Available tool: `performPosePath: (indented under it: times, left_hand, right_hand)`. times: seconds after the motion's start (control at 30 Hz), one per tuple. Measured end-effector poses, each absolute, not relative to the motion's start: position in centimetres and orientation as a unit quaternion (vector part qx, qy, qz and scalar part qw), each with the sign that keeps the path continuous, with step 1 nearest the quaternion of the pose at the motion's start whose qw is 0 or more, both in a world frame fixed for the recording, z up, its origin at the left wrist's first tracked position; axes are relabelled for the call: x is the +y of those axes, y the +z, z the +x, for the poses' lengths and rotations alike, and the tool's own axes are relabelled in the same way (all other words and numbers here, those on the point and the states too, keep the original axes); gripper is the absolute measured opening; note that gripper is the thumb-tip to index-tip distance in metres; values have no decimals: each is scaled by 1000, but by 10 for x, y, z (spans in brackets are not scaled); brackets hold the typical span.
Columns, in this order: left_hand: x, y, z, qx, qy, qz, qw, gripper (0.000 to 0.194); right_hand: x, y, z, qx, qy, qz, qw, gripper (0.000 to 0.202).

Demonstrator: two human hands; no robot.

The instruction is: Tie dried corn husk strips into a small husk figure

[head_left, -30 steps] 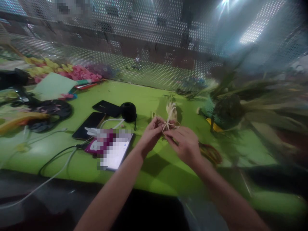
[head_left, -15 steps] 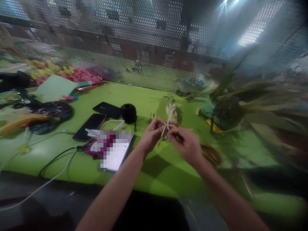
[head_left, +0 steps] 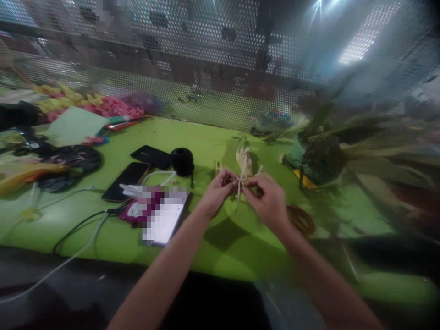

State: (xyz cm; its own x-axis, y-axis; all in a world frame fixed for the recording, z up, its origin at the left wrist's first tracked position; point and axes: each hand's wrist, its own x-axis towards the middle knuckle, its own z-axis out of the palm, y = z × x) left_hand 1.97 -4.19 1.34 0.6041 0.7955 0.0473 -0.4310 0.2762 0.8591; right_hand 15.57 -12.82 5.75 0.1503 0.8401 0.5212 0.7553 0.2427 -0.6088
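A pale bundle of dry, husk-like strips point(head_left: 244, 158) lies on the green table in front of me, with a green wisp at its far end. Thin pale strips cross at its near end, between my two hands. My left hand point(head_left: 220, 192) is closed, thumb and forefinger pinching a pale strip at the crossing. From the other side my right hand point(head_left: 266, 197) also pinches a pale strip, its fingertips close to those of my left. The fingers partly hide the crossing, so I cannot tell whether it is knotted.
Left of my hands lie a black round object point(head_left: 182, 161), two dark phones, a lit phone point(head_left: 168, 222), a purple packet point(head_left: 137, 211) and cables. Pink and yellow flowers point(head_left: 113, 106) are farther back. At right stands a green pot point(head_left: 294, 153) with long leaves, before perforated metal sheeting.
My right hand has shifted slightly, bringing its pinch level with my left hand's. The crossed strips look drawn closer together, with a strip end now showing above my right hand.
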Motion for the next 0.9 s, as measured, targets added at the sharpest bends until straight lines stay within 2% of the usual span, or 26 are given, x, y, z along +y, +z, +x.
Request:
performPosePath:
  times: [0.6,0.9]
  left_hand:
    - [-40,9,22,249,372,509,736,20]
    - [-38,0,23,235,396,452,764,17]
  right_hand:
    - [-129,56,156,-670,23,-589,452,7]
    - [-126,49,158,-660,-21,-648,378,6]
